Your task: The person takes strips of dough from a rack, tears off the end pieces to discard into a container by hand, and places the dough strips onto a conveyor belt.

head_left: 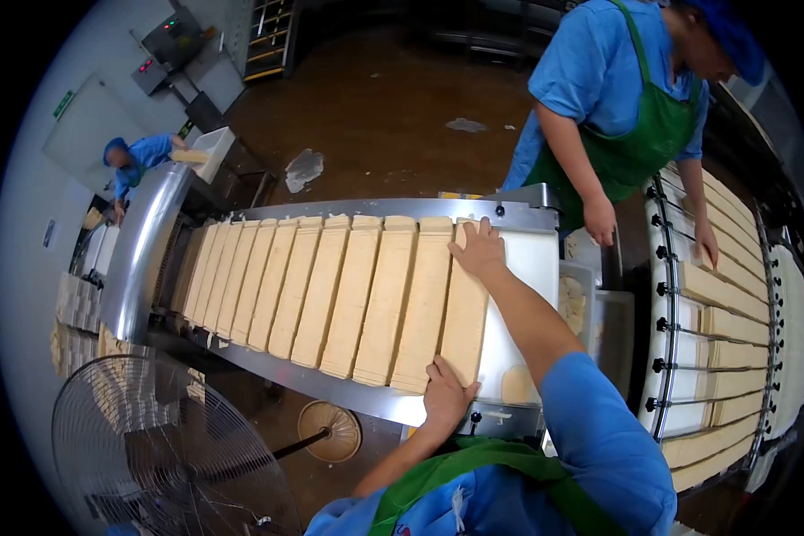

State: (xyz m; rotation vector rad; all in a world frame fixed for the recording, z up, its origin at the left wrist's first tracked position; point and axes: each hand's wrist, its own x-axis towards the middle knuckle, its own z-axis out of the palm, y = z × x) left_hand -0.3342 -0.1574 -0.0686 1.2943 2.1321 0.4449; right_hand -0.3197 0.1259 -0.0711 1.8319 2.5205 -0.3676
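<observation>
A long row of pale yellow, layered stacks of thin sheets, like dough or bean curd [366,304], lies crosswise on a conveyor. The rightmost stack [465,304] is between my two hands. My right hand [481,248] rests on its far end, with the fingers bent over the top and edge. At the near end, my left hand [447,393] presses against its corner with curled fingers. The undersides of both hands are hidden. A small rounded pale piece [515,385] lies on the white belt [523,268] right of the stack.
A co-worker in a green apron [616,134] reaches over a second conveyor [679,357] with similar stacks at right. Bins [612,330] stand between the lines. A metal hood [147,255] spans the left end. A fan [170,456] is at lower left. Another person [134,165] works beyond.
</observation>
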